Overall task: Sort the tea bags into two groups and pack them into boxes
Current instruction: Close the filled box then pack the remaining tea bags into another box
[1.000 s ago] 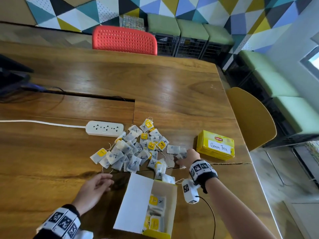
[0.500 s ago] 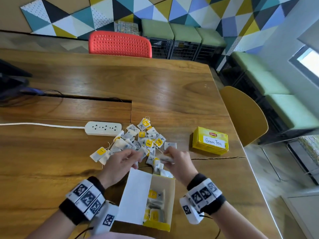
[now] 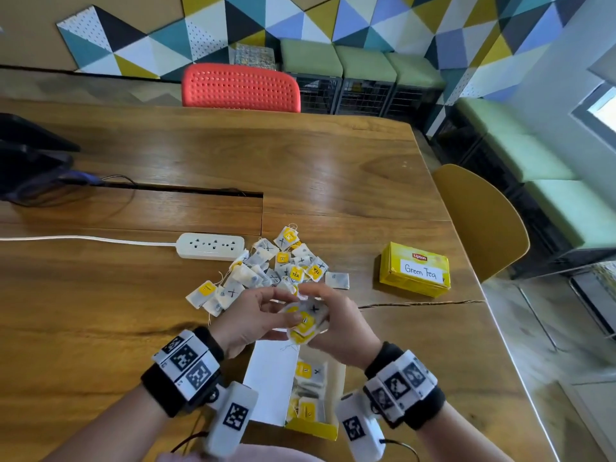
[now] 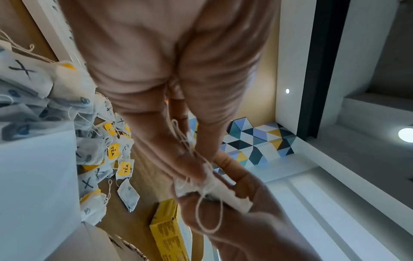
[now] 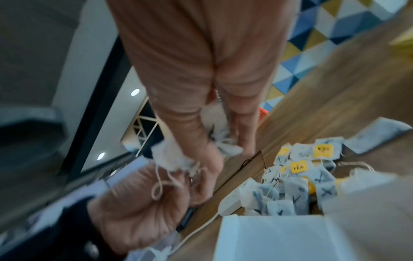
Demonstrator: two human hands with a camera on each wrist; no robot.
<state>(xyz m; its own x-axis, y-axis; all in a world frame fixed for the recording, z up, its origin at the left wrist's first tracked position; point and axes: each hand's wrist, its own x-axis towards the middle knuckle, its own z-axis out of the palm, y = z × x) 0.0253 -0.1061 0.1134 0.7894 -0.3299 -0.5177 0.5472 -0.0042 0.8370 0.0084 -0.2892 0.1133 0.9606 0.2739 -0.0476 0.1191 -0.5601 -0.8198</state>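
Several bags point(image 3: 306, 323) sit bunched in our hands, left point(image 3: 248, 320) and right point(image 3: 340, 323) both pinching them above the open box point(image 3: 313, 428), already partly filled; most of the pile point(image 3: 266, 271) waits on the counter point(image 3: 100, 311), Green Tea box point(image 3: 415, 270) shut

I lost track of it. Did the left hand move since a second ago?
Yes. The left hand left the bare wood and moved right, past the open box's white flap, meeting the right hand.
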